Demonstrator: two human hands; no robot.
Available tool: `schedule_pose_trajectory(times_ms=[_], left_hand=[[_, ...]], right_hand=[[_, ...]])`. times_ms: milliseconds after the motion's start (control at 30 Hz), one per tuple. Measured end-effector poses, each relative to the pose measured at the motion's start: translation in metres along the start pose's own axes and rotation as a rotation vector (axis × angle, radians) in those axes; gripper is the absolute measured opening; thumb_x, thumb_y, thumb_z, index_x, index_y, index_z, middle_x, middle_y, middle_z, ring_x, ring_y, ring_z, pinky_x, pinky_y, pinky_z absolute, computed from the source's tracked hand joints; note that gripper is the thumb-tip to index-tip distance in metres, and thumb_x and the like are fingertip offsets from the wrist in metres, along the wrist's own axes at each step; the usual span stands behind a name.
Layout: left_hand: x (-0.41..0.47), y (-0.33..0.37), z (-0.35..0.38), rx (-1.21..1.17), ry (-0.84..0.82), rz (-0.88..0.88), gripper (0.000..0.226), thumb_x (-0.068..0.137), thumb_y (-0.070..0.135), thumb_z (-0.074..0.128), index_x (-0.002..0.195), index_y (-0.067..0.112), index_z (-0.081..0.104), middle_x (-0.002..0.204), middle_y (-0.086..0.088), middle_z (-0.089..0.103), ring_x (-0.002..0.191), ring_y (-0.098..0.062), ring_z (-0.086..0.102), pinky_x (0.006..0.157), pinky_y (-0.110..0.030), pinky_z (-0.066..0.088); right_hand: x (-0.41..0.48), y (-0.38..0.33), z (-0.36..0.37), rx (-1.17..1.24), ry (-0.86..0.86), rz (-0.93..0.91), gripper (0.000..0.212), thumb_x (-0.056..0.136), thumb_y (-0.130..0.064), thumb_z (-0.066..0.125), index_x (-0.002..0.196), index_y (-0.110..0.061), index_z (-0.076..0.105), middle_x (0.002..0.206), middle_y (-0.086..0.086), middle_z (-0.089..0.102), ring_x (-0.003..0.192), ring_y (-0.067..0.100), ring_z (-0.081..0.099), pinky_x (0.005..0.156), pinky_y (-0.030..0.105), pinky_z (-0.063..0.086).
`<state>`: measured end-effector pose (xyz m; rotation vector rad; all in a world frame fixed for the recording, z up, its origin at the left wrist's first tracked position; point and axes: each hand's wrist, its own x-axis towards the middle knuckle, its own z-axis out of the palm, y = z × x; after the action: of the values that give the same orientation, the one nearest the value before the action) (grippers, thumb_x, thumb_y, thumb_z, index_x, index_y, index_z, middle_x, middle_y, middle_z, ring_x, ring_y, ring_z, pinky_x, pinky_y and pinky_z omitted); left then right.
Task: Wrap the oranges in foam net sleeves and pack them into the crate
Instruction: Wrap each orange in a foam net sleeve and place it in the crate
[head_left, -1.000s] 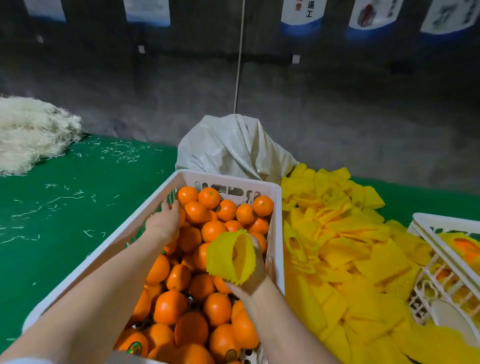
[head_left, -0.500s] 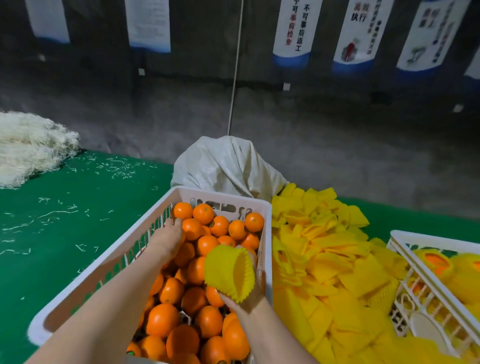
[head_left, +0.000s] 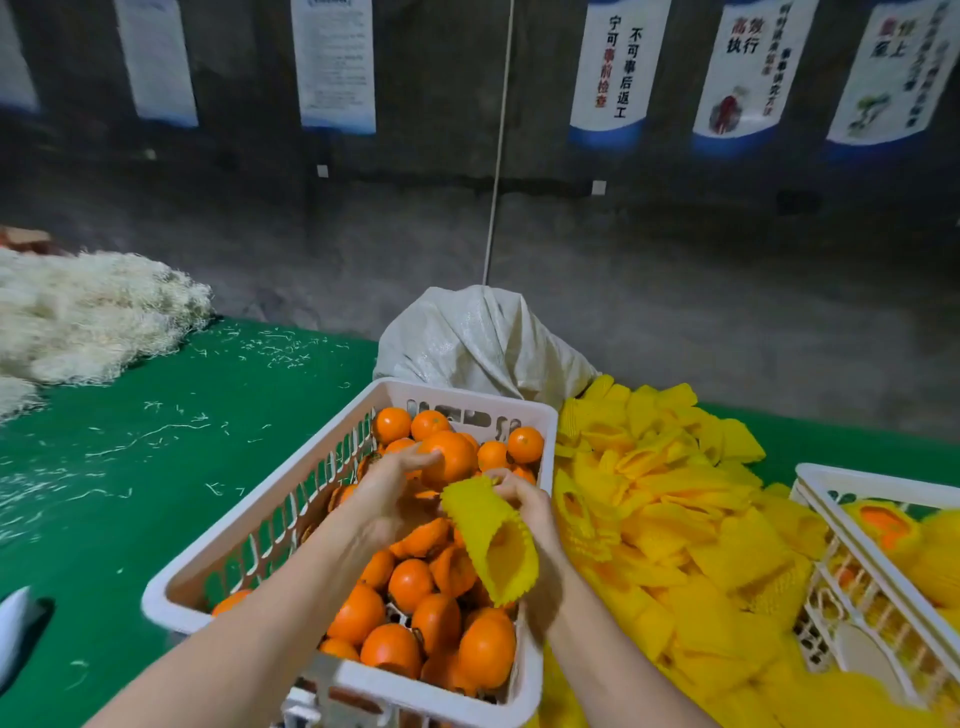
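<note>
My left hand (head_left: 387, 493) holds an orange (head_left: 451, 457) above a white crate (head_left: 260, 530) full of loose oranges. Just to its right, my right hand (head_left: 522, 506) grips a yellow foam net sleeve (head_left: 491, 538) by its upper end; the sleeve hangs open toward me. The orange sits close to the sleeve's upper end, outside it. A second white crate (head_left: 872, 483) at the right edge holds oranges wrapped in yellow sleeves.
A heap of yellow foam sleeves (head_left: 675, 509) lies between the two crates. A white sack (head_left: 483, 343) stands behind the full crate. Pale shredded fibre (head_left: 88, 312) is piled at the far left of the green table (head_left: 130, 467). A grey wall with posters rises behind.
My left hand has lifted an orange out of the crate and brought it to the sleeve. My right hand has turned the sleeve's opening downward toward me. The camera tilted up.
</note>
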<state>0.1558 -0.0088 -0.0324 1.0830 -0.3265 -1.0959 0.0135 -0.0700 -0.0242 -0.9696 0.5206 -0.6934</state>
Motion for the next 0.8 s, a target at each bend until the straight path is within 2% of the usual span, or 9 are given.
schedule_pose_trajectory(times_ms=[100,233,300,400,467,533,633,700,800], left_hand=[[-0.03,-0.009,0.03,-0.193,-0.095,-0.059,0.048,0.089,0.018,0.054,0.136,0.012,0.046,0.13,-0.026,0.053,0.114,-0.042,0.056,0.098,-0.053,0.044],[-0.066,-0.031,0.078,-0.295,-0.249,-0.102,0.042,0.08,0.022,0.059,0.113,-0.003,0.057,0.088,-0.024,0.067,0.077,-0.034,0.068,0.067,-0.043,0.057],[-0.076,-0.043,0.1,-0.256,-0.208,-0.024,0.053,0.083,0.02,0.059,0.13,-0.003,0.047,0.09,-0.022,0.064,0.077,-0.031,0.066,0.066,-0.042,0.055],[-0.081,-0.069,0.123,-0.296,-0.117,0.079,0.057,0.093,0.015,0.053,0.145,0.007,0.03,0.065,-0.009,0.066,0.057,-0.02,0.066,0.052,-0.031,0.053],[-0.086,-0.084,0.134,-0.285,-0.107,0.099,0.051,0.093,0.017,0.054,0.142,0.013,0.036,0.07,-0.009,0.068,0.061,-0.021,0.068,0.058,-0.034,0.054],[-0.089,-0.094,0.143,-0.28,-0.107,0.11,0.049,0.093,0.019,0.054,0.14,0.016,0.041,0.078,-0.01,0.069,0.069,-0.024,0.068,0.065,-0.037,0.053],[-0.096,-0.102,0.155,-0.256,-0.145,0.098,0.038,0.091,0.023,0.054,0.129,0.022,0.052,0.097,-0.014,0.072,0.084,-0.028,0.07,0.068,-0.038,0.057],[-0.1,-0.106,0.161,-0.218,-0.209,0.069,0.048,0.085,0.027,0.059,0.131,0.02,0.05,0.115,-0.018,0.066,0.1,-0.031,0.066,0.08,-0.042,0.056],[-0.104,-0.111,0.165,-0.027,-0.312,0.106,0.068,0.069,0.007,0.077,0.13,0.017,0.048,0.107,-0.013,0.069,0.091,-0.025,0.069,0.069,-0.035,0.058]], right_hand=[[-0.017,-0.016,-0.013,-0.019,-0.073,-0.016,0.025,0.087,0.008,0.03,0.075,-0.006,0.048,0.062,0.009,0.049,0.046,0.013,0.053,0.045,0.018,0.042],[-0.044,-0.032,-0.03,-0.287,-0.117,-0.234,0.007,0.07,-0.007,0.048,0.068,-0.012,0.053,0.061,0.003,0.047,0.052,0.008,0.047,0.051,0.021,0.038],[-0.059,-0.034,-0.041,-0.339,-0.121,-0.261,0.009,0.062,-0.011,0.05,0.063,-0.018,0.056,0.057,-0.002,0.047,0.052,0.007,0.044,0.049,0.022,0.035],[-0.073,-0.039,-0.059,-0.407,-0.032,-0.373,0.02,0.071,-0.003,0.056,0.06,-0.02,0.058,0.054,-0.007,0.051,0.05,0.005,0.045,0.049,0.02,0.035],[-0.081,-0.042,-0.074,-0.575,0.053,-0.534,0.035,0.079,0.009,0.056,0.065,-0.023,0.058,0.056,-0.01,0.055,0.053,-0.001,0.048,0.053,0.016,0.037],[-0.09,-0.047,-0.088,-0.654,0.132,-0.641,0.037,0.081,0.011,0.056,0.069,-0.024,0.057,0.064,-0.011,0.058,0.06,-0.003,0.052,0.058,0.011,0.039],[-0.1,-0.058,-0.111,-0.617,0.2,-0.664,0.032,0.085,0.007,0.056,0.073,-0.022,0.057,0.069,-0.007,0.057,0.061,-0.001,0.05,0.057,0.013,0.038],[-0.103,-0.063,-0.122,-0.6,0.218,-0.646,0.028,0.088,0.003,0.055,0.075,-0.022,0.056,0.067,-0.005,0.054,0.059,0.002,0.046,0.054,0.017,0.037],[-0.111,-0.067,-0.132,-0.595,0.264,-0.638,0.026,0.09,0.001,0.053,0.077,-0.022,0.054,0.067,-0.004,0.052,0.056,0.001,0.044,0.053,0.02,0.036]])
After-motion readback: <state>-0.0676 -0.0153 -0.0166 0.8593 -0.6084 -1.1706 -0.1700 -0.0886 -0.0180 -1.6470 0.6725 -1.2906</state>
